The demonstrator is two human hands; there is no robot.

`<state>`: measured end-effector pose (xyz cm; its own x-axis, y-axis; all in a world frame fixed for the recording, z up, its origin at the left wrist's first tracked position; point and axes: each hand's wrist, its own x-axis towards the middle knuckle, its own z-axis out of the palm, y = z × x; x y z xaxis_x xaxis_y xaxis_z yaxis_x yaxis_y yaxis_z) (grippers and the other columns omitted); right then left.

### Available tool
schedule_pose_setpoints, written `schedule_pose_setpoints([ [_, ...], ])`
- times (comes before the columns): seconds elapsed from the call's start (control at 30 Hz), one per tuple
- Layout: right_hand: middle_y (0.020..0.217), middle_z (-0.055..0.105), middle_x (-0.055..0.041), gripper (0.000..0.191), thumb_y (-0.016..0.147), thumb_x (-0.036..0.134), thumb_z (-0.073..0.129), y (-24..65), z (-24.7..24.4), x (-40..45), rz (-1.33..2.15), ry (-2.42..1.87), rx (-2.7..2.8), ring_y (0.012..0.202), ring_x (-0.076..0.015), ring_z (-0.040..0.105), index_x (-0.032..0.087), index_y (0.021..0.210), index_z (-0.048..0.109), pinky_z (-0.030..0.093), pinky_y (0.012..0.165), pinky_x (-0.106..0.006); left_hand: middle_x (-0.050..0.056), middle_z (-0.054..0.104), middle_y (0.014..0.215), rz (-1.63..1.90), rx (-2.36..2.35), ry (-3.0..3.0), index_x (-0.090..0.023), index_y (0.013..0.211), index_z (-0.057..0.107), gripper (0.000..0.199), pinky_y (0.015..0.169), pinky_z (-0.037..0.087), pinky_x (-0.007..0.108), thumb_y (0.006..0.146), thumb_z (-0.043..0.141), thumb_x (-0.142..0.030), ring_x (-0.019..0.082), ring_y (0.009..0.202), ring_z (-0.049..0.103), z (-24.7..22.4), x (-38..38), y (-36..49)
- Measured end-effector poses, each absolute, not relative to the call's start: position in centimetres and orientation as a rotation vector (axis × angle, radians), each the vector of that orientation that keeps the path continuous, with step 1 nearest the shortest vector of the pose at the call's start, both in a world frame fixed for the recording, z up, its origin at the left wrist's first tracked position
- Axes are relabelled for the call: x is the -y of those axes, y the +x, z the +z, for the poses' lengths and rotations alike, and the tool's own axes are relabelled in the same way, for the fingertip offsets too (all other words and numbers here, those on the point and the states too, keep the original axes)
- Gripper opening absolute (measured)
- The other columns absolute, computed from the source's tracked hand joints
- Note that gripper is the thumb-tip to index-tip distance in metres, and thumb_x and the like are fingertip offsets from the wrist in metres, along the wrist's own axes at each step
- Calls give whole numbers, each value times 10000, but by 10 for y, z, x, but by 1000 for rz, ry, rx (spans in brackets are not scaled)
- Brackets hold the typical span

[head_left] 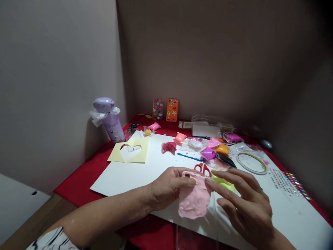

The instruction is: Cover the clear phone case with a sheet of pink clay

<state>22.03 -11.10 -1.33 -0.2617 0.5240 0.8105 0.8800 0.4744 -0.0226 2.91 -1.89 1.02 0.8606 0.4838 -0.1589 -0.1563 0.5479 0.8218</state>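
Observation:
My left hand (169, 187) is closed on a clear phone case (197, 232), its thumb lying over the top part. Pink clay (194, 203) is spread over the upper portion of the case, with a wavy lower edge and a small cut-out for the camera near the top left. The lower end of the case is bare and see-through. At the clay's right edge, my right hand (247, 201) touches with a fingertip, its fingers apart and gripping nothing. Red-handled scissors (203, 169) and a yellow-green packet (223, 184) lie just behind the hands.
A white board (161, 139) lies on a red cloth (85, 173). It bears yellow paper (140, 154) with a heart cut-out, a blue tool (189, 157), clay packets (208, 152), a tape roll (252, 163) and gem stickers (283, 182). Behind stand a purple bottle (113, 126) and decorated phone cases (172, 110).

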Motion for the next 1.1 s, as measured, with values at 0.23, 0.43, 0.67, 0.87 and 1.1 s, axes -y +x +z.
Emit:
schedule_pose_setpoints([
  [0.23, 1150, 584, -71, 323, 876, 268, 460, 221, -14, 116, -295, -1193, 1814, 1062, -255, 508, 275, 1150, 631, 429, 871, -460, 143, 660, 908, 411, -379, 926, -63, 1087, 650, 367, 750, 438, 255, 737, 651, -174, 141, 785, 612, 9, 18, 29],
  [0.43, 1119, 599, -82, 329, 913, 313, 404, 225, -14, 118, -301, -1139, 1765, 1036, -254, 526, 250, 1122, 650, 420, 864, -473, 148, 661, 902, 438, -422, 878, -57, 1087, 645, 367, 723, 443, 248, 735, 645, -162, 143, 758, 621, 9, 14, 29],
  [0.67, 1105, 600, -103, 312, 902, 298, 440, 221, -10, 114, -455, -1121, 1865, 1032, -246, 518, 202, 1108, 654, 417, 844, -434, 167, 653, 950, 415, -401, 852, -61, 1095, 630, 366, 790, 438, 306, 738, 628, -146, 175, 812, 623, 10, 16, 27],
  [0.87, 1071, 614, -107, 320, 910, 302, 420, 221, -11, 116, -490, -1130, 1847, 1005, -240, 529, 191, 1095, 657, 426, 825, -427, 178, 647, 964, 451, -422, 872, -45, 1076, 624, 359, 769, 433, 297, 733, 630, -149, 179, 812, 622, 11, 14, 28],
  [1.1, 1080, 611, -113, 321, 900, 251, 427, 218, -9, 114, -493, -1134, 1874, 1016, -240, 529, 158, 1129, 633, 424, 836, -429, 166, 649, 939, 438, -389, 848, -47, 1056, 625, 344, 781, 434, 298, 726, 620, -145, 188, 832, 625, 13, 15, 29],
])
